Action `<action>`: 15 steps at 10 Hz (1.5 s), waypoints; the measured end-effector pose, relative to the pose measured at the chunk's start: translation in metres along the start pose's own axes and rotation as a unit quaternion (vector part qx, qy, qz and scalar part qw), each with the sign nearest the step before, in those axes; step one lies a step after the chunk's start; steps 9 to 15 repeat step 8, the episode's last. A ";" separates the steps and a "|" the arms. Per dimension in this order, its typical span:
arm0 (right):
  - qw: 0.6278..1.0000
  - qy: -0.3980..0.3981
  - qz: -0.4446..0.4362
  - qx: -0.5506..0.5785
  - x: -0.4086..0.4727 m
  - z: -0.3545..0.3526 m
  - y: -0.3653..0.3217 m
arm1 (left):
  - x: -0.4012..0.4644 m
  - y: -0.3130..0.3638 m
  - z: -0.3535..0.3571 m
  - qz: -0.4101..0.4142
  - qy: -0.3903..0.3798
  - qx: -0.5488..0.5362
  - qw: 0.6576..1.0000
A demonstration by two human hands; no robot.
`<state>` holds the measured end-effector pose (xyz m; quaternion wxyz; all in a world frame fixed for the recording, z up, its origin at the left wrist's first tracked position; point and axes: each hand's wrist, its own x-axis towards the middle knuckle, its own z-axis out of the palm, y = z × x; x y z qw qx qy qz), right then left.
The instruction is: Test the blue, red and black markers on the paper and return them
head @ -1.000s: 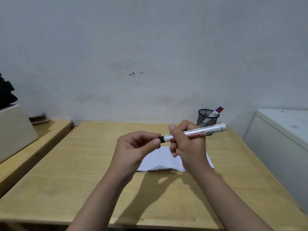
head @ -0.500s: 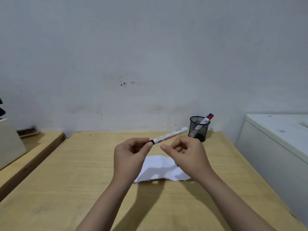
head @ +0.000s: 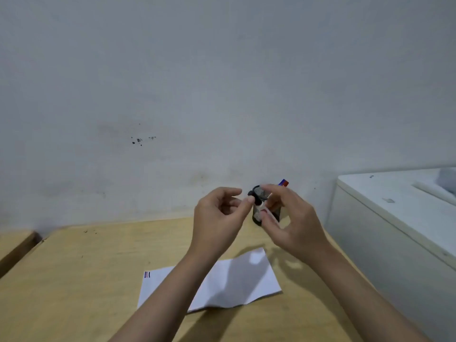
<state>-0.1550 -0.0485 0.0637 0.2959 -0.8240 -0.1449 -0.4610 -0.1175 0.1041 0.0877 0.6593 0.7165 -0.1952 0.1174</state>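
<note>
The black marker (head: 255,197), white-bodied with a black cap, is up in front of the black mesh pen holder (head: 255,214) at the table's back right. My right hand (head: 293,225) pinches its white body between thumb and fingers. My left hand (head: 219,218) is beside it with fingers apart, and only the thumb tip touches the black cap. Out of the holder stick the red and blue marker ends (head: 283,183). The white paper (head: 234,280) lies on the table below my forearms, with short coloured strokes (head: 147,274) at its left corner.
The wooden table (head: 74,280) runs back to a plain wall. A white cabinet (head: 394,218) stands close on the right, higher than the tabletop. A lower wooden ledge (head: 12,243) lies at the far left.
The view has tilted up and the hands have risen toward the pen holder. The marker went from my left hand's grip into my right hand, now pointing its capped end at me.
</note>
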 end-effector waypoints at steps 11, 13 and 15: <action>0.937 0.065 0.341 -0.045 0.031 0.056 0.152 | 0.108 -0.120 0.103 0.016 -0.079 0.279 0.957; 0.937 0.065 0.341 -0.045 0.031 0.056 0.152 | 0.108 -0.120 0.103 0.016 -0.079 0.279 0.957; 0.937 0.065 0.341 -0.045 0.031 0.056 0.152 | 0.108 -0.120 0.103 0.016 -0.079 0.279 0.957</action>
